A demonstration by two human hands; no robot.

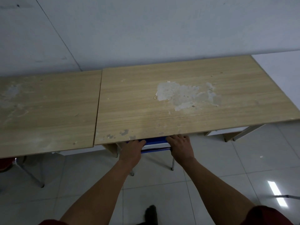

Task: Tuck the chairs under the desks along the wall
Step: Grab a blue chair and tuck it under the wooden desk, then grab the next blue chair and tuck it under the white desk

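Note:
A blue chair (155, 143) stands almost wholly under the right wooden desk (186, 101); only the top of its blue backrest and two thin metal legs show at the desk's front edge. My left hand (132, 151) grips the backrest's left end. At its right end, my right hand (181, 147) is closed on the backrest, fingers reaching under the desk edge. A second wooden desk (47, 114) adjoins on the left, both against the white wall. Under the left desk a red chair (5, 163) with metal legs pokes out at the far left.
The right desk's top has a large patch of peeled veneer (185, 95). Pale glossy floor tiles (227, 168) spread in front of the desks. My dark shoe (151, 213) is on the floor below my arms. A white surface (280, 70) lies beyond the right desk.

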